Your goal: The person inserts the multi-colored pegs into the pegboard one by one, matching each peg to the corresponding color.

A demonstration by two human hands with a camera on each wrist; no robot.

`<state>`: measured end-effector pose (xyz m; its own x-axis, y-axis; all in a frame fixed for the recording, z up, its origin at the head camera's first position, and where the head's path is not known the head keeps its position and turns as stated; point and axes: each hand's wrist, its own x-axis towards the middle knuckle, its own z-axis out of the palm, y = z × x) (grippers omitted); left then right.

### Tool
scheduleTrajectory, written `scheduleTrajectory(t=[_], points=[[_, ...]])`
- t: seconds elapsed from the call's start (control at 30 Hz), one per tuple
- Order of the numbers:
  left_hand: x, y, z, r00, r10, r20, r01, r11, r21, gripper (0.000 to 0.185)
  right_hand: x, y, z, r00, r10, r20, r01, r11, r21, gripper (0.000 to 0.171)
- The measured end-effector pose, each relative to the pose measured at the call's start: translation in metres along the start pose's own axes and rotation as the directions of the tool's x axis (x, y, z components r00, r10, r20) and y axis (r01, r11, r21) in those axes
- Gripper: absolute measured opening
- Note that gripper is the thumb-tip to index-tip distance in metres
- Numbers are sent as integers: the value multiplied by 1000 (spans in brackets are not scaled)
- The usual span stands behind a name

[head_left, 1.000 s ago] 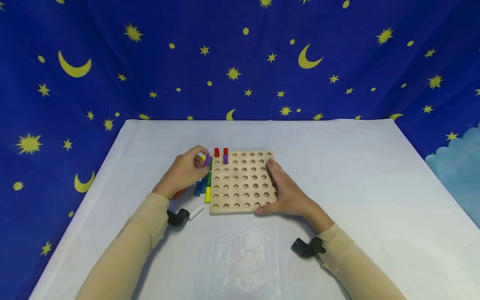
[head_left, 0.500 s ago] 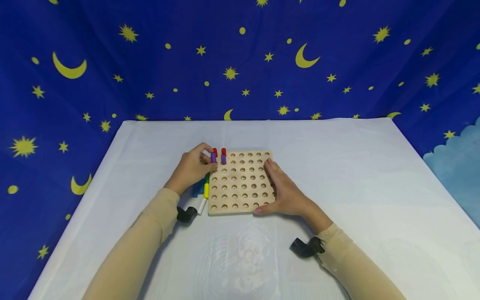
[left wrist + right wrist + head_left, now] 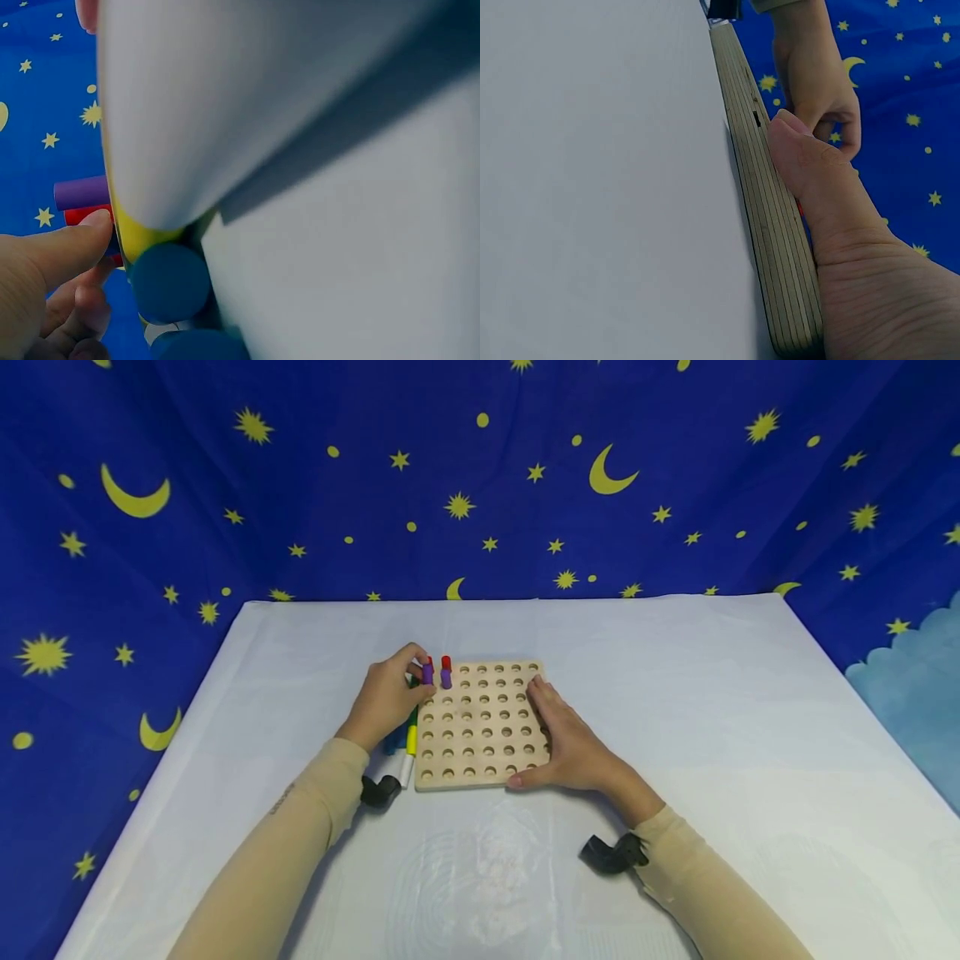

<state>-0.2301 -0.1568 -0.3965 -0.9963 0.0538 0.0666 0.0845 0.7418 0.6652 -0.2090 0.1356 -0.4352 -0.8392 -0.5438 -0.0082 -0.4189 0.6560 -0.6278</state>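
Note:
My left hand point(image 3: 386, 697) pinches a purple peg point(image 3: 427, 674) between thumb and fingers. That peg stands upright at the left end of the second row of the wooden pegboard point(image 3: 457, 708); its lower end is hidden. Beside it another purple peg point(image 3: 446, 679) stands in a hole. Two red pegs occupy the back row, one red peg point(image 3: 446, 662) in plain sight, the other partly covered by the held peg. Along the board's right edge lie the fairly straight fingers of my right hand point(image 3: 573, 747), its thumb on the near edge point(image 3: 769, 217).
Loose pegs lie against the board's left side: a white peg point(image 3: 407, 771), a yellow peg point(image 3: 412, 740), a green peg point(image 3: 413, 717) and blue pegs point(image 3: 170, 283), partly hidden by the left hand. A white cloth covers the table point(image 3: 675, 693); a star-patterned curtain point(image 3: 525, 527) hangs behind.
My left hand has moved right with the purple peg, from beside the board to the second row's left end. The white peg has shifted closer to the board. The right hand stays in place.

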Motion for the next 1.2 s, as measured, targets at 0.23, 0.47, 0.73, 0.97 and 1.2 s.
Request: scheduleTrajectory(t=[0.23,0.47,0.73,0.97,1.2], points=[[1,3,2,1000,9,-29,-8,1000,17,28,1,0,1,1000,6,-1,-6,1000,-4,145],[0,3,4,999,14,-46,-12,1000,27,26,1,1,1,1000,3,0,-3,1000,-4,144],[-4,3,0,1000,-22,-17,22,1000,17,24,1,0,1,1000,9,2,-9,1000,-3,145],[-17,-5,-22,999,-39,-12,39,999,-19,35,1,-1,0,1000,12,6,-12,1000,2,145],[-42,-17,-52,995,-94,31,95,995,-27,33,1,-2,0,1000,7,6,-7,1000,1,144]])
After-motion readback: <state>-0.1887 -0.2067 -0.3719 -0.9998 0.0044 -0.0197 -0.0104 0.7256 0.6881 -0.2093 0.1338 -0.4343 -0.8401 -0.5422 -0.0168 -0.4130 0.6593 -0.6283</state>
